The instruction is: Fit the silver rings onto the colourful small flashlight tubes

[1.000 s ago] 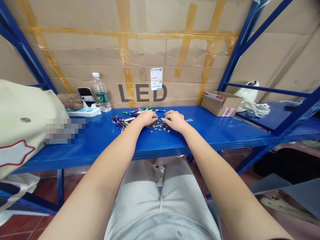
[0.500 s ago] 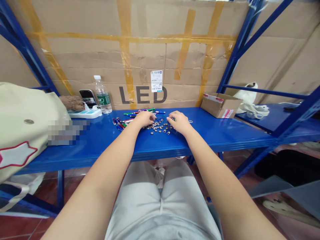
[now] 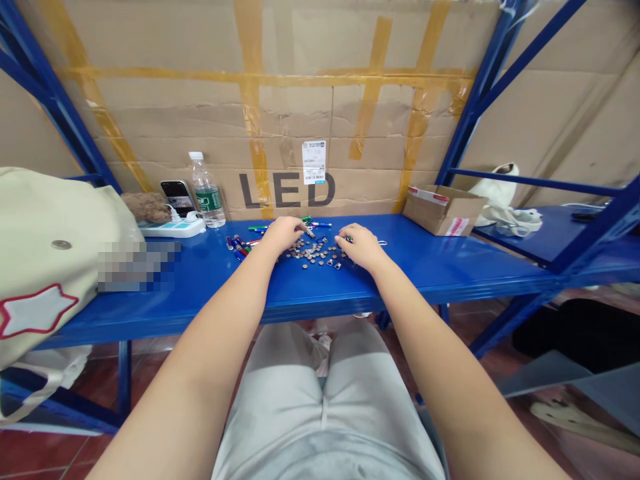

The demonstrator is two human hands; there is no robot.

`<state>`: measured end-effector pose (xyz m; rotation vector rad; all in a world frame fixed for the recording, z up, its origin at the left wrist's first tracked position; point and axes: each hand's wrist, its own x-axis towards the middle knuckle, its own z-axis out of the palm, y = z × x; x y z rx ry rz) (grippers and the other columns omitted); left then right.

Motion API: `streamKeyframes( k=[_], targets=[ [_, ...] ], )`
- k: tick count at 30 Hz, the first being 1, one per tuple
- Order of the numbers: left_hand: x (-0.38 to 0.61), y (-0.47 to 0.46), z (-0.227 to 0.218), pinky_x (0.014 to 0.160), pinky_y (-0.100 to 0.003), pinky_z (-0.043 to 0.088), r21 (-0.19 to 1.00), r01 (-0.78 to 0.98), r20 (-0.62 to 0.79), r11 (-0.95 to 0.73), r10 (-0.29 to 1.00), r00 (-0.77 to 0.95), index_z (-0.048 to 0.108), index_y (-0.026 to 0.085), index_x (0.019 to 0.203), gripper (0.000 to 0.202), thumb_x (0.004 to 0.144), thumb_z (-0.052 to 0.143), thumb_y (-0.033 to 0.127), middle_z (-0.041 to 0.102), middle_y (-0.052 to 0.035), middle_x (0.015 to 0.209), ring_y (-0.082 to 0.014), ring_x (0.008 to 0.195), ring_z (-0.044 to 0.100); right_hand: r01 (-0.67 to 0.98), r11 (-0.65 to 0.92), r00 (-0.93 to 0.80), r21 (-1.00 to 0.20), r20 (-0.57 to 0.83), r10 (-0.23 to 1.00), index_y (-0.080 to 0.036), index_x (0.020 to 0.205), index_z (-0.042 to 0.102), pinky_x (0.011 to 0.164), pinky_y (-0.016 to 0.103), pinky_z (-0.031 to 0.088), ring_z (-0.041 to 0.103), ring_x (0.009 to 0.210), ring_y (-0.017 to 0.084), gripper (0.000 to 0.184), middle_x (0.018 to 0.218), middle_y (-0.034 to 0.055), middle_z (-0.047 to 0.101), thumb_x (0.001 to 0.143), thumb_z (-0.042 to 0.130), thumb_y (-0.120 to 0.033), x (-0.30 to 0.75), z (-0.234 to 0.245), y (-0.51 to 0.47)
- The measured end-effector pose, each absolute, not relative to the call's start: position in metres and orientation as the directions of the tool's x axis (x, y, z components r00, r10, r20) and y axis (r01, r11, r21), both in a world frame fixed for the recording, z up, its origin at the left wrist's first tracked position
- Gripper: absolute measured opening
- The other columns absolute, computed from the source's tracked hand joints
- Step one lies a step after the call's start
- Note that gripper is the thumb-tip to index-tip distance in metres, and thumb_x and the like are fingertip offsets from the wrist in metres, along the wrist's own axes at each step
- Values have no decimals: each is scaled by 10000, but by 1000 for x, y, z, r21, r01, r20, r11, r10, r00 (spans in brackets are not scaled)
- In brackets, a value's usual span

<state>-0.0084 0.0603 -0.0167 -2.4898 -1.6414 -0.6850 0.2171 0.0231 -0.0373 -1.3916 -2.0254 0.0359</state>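
Note:
On the blue metal shelf point(image 3: 450, 267) lies a loose heap of several small round metal pieces point(image 3: 314, 252). Several short coloured tubes, blue, red and green, lie to its left point(image 3: 239, 244) and behind it point(image 3: 317, 224). My left hand point(image 3: 284, 233) rests at the heap's back left. Its fingers are curled and pinched at the tubes behind the heap. My right hand point(image 3: 361, 245) sits at the heap's right edge with its fingertips pinched together over the pieces. What either hand holds is too small to make out.
A water bottle point(image 3: 206, 193), a phone point(image 3: 175, 193) and a white power strip point(image 3: 173, 228) stand at the back left. A cream bag point(image 3: 50, 253) fills the left end. An open cardboard box point(image 3: 443, 210) sits right, and taped cardboard marked LED point(image 3: 287, 190) stands behind. Blue uprights point(image 3: 475, 93) frame the shelf.
My hands were close together over the heap and have drawn apart. The left hand moved back and left toward the coloured tubes; the right shifted slightly right.

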Motion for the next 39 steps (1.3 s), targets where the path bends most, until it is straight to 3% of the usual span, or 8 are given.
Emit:
streamKeyframes(
  k=[4, 9, 13, 21, 25, 28, 32, 39],
  targets=[
    [-12, 66, -23, 921, -270, 454, 107, 925, 330, -364, 891, 312, 764, 271, 930, 195, 807, 612, 268, 740, -13, 1024, -211, 1000, 638, 817, 434, -213, -381, 500, 839, -224, 873, 709, 950, 366, 427, 580, 1077, 212, 221, 1153, 59, 650, 891, 516, -330, 217, -37, 23],
    [-6, 70, -24, 850, -266, 477, 40, 951, 254, -308, 923, 288, 771, 264, 937, 221, 818, 591, 310, 751, -19, 977, -210, 930, 658, 818, 433, -232, -378, 473, 850, -217, 879, 708, 937, 358, 434, 585, 1060, 210, 225, 1137, 66, 653, 893, 510, -323, 217, -34, 19],
    [-3, 71, -21, 813, -250, 491, 121, 940, 217, -319, 933, 288, 778, 246, 899, 192, 780, 632, 283, 756, -20, 939, -201, 896, 669, 823, 431, -241, -370, 458, 855, -211, 871, 707, 931, 346, 435, 584, 1061, 207, 227, 1114, 68, 658, 900, 507, -316, 216, -34, 18],
    [-2, 59, -18, 716, -220, 505, 276, 866, 275, -417, 897, 345, 741, 225, 1008, 378, 668, 655, 85, 747, 8, 873, -162, 812, 677, 838, 436, -260, -327, 463, 847, -218, 896, 714, 911, 336, 440, 583, 1038, 202, 238, 1105, 71, 655, 906, 504, -329, 217, -35, 19],
    [1, 54, -16, 756, -242, 507, 308, 826, 255, -471, 878, 405, 724, 209, 1043, 317, 729, 683, 186, 746, -10, 886, -167, 810, 676, 844, 442, -272, -305, 466, 842, -222, 919, 717, 909, 340, 438, 580, 1025, 206, 240, 1099, 76, 654, 905, 507, -338, 217, -37, 20],
    [0, 53, -11, 812, -272, 498, 290, 830, 389, -477, 851, 354, 727, 194, 1012, 236, 826, 606, 273, 741, -42, 978, -191, 895, 665, 843, 441, -273, -309, 459, 845, -223, 925, 720, 911, 337, 438, 576, 1033, 205, 252, 1103, 75, 654, 910, 499, -343, 217, -37, 20],
    [-13, 56, -6, 881, -290, 481, 309, 866, 555, -393, 814, 172, 717, 188, 1025, 262, 879, 513, 264, 726, -57, 1043, -204, 966, 645, 840, 440, -273, -317, 454, 848, -224, 933, 722, 914, 337, 439, 575, 1038, 208, 253, 1099, 76, 656, 910, 499, -341, 217, -35, 18],
    [-36, 57, -9, 911, -287, 474, 212, 949, 396, -232, 909, 134, 750, 220, 966, 215, 826, 588, 241, 734, -49, 1027, -222, 983, 647, 824, 429, -257, -371, 430, 865, -214, 912, 720, 926, 345, 440, 577, 1060, 209, 244, 1136, 77, 647, 909, 500, -321, 217, -33, 15]
  ],
)
